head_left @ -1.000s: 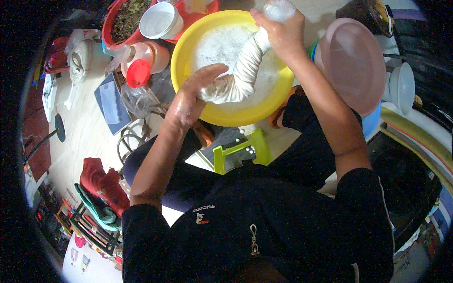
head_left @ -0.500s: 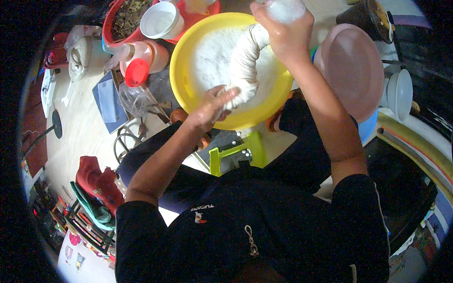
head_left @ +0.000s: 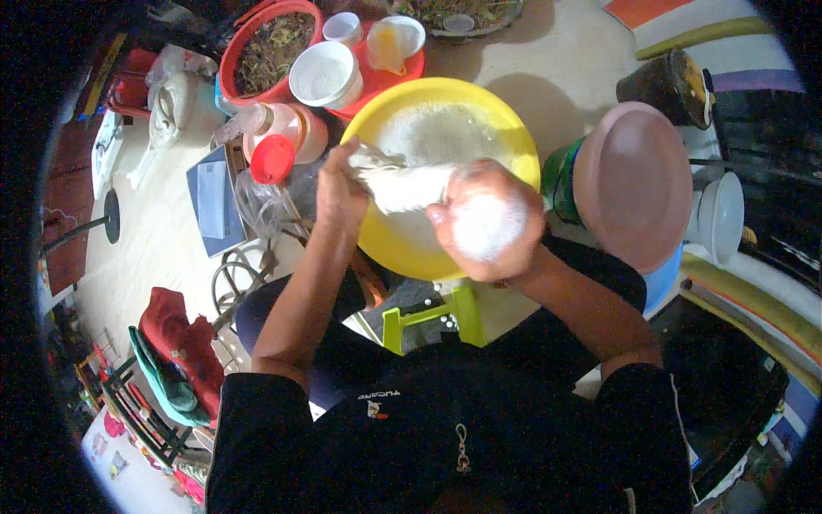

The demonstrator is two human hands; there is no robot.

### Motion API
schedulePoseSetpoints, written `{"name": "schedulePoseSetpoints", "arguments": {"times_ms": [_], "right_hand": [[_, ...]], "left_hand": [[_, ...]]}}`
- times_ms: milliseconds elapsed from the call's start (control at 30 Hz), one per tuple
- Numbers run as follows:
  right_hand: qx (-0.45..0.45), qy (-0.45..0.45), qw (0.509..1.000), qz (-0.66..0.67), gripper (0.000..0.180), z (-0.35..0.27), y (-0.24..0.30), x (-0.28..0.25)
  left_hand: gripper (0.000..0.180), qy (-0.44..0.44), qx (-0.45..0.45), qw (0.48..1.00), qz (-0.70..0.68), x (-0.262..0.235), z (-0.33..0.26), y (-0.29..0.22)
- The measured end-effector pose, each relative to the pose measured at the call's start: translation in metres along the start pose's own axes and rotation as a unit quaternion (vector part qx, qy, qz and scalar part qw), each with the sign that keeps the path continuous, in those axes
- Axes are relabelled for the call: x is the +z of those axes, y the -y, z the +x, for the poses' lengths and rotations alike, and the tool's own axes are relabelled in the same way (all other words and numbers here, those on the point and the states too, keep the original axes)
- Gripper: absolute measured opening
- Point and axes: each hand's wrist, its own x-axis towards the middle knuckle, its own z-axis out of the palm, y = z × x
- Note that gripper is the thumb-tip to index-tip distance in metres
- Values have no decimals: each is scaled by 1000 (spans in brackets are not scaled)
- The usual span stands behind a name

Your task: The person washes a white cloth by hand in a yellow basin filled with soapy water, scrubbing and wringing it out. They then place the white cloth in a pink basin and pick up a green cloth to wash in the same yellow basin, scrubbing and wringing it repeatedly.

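A white cloth (head_left: 402,187), twisted into a thick roll, stretches from side to side above the yellow basin (head_left: 396,250). My left hand (head_left: 341,195) is closed around its left end. The other end is in my right hand (head_left: 525,214), whose fingers are wrapped round it. White foam (head_left: 488,224) covers much of the right hand and hides part of its grip. Below the cloth, sudsy water (head_left: 432,133) with a frothy surface shows in the basin.
Beyond the basin, white tubs (head_left: 325,77) stand by a red planter (head_left: 231,73). A jar with a red lid (head_left: 272,159) is at the left, a pink basin (head_left: 638,188) at the right. A lime-green stool (head_left: 428,319) stands between my legs.
My right hand has come down and nearer from the far right, and my left hand has moved up. The bent cloth roll now lies straighter, sideways across the basin. The view has shifted.
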Motion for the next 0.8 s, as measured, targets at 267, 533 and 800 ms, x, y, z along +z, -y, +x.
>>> {"name": "schedulePoseSetpoints", "arguments": {"times_ms": [267,533,800], "right_hand": [[-44,81,993,78,50,12,19,-17],[-146,297,944,-6,30,10,15,-32],[139,204,954,168,28,8,11,-45]], "left_hand": [[27,37,-19,999,23,15,-8,22],[28,30,-20,996,77,19,-14,20],[39,57,-63,994,74,24,-25,23]]}}
